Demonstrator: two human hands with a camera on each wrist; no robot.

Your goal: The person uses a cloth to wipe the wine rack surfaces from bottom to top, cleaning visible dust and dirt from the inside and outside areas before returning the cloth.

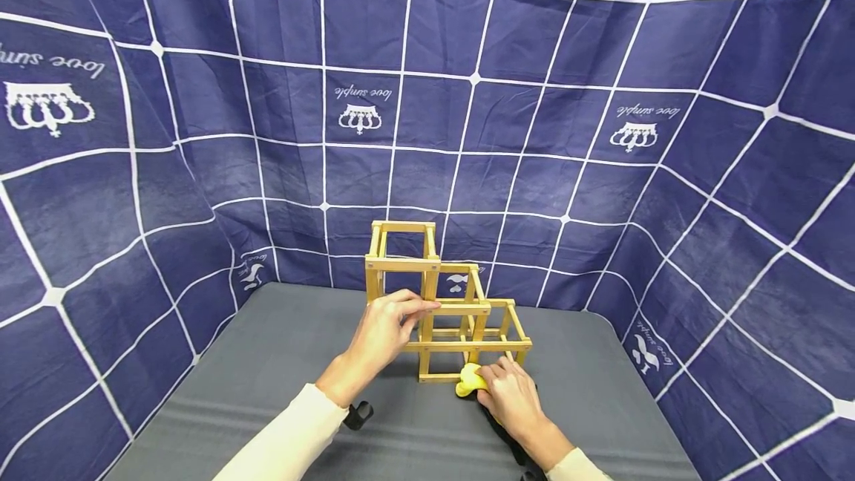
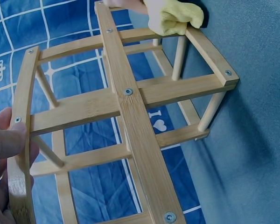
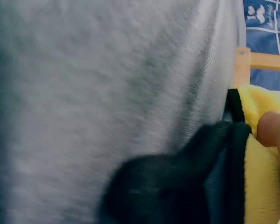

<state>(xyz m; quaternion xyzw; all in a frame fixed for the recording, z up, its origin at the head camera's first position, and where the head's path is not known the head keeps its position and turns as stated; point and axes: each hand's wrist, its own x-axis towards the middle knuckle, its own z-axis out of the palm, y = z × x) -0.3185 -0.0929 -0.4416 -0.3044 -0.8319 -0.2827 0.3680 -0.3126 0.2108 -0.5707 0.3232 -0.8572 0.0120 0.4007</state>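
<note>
A stepped wooden rack point(image 1: 403, 265) of light slats and round dowels, joined with screws, stands upright in the middle of the head view. My left hand point(image 1: 382, 331) grips one of its slats; in the left wrist view the thumb point(image 2: 13, 139) lies on the slat near a screw. Low at the rack's front right, my right hand point(image 1: 513, 396) holds a bunched yellow cloth point(image 1: 470, 378) against the frame. The right wrist view shows the yellow cloth point(image 3: 263, 182) with a black edge, and dark fabric hanging from it. Part of the right hand's fingers is hidden there.
The rack stands on a grey padded surface point(image 1: 287, 362). Dark blue fabric point(image 1: 521, 36) with white grid lines and printed crowns hangs behind and on both sides. A black strap piece point(image 1: 358, 416) shows by the left wrist.
</note>
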